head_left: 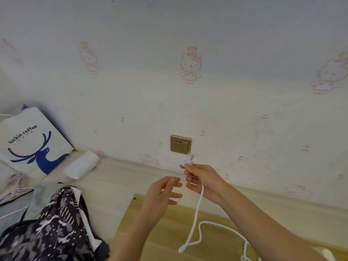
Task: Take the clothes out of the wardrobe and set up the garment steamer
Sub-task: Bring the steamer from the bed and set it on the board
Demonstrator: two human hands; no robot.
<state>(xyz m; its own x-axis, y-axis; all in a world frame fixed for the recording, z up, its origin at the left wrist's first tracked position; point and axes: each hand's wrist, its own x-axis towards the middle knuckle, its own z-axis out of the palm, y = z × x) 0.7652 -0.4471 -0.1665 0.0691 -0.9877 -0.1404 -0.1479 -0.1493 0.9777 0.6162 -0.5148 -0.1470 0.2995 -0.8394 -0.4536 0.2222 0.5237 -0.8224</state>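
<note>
My right hand (pixel 202 180) is shut on a white power plug (pixel 187 161), whose metal prongs point up toward a gold wall socket (pixel 180 144) a short gap above it. The white cord (pixel 197 210) hangs from my fist and loops over a light wooden board (pixel 169 234). My left hand (pixel 162 193) hovers just left of the right one, fingers spread, holding nothing. Neither the steamer body nor any clothes from a wardrobe are in view.
A white paper bag with a blue deer print (pixel 32 142) leans on the wall at the left. A white oblong device (pixel 82 164) lies beside it. A dark patterned backpack (pixel 50 228) sits at the lower left. Cat-print wallpaper covers the wall.
</note>
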